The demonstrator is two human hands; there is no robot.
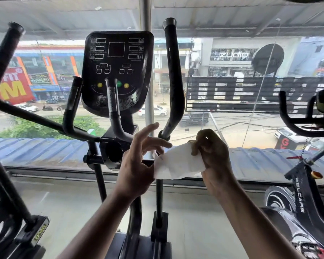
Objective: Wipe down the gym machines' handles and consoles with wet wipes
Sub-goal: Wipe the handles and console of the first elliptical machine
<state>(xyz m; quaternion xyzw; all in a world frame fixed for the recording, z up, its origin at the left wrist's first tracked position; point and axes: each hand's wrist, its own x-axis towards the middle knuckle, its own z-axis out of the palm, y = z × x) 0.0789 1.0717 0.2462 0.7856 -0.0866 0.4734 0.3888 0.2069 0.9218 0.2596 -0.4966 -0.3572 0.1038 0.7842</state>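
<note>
Both our hands hold one white wet wipe in front of the elliptical; our right hand pinches its upper edge with curled fingers; our left hand pinches its left edge, other fingers spread; the black console and its upright handles stand just beyond.

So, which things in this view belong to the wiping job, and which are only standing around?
Belong to the job:
- wet wipe, held between the left hand and the right hand
- console of the elliptical
- right tall handle, left tall handle, inner short grips

Just there:
- spin bike at right
- window glass, street outside
- machine frame at lower left
</note>
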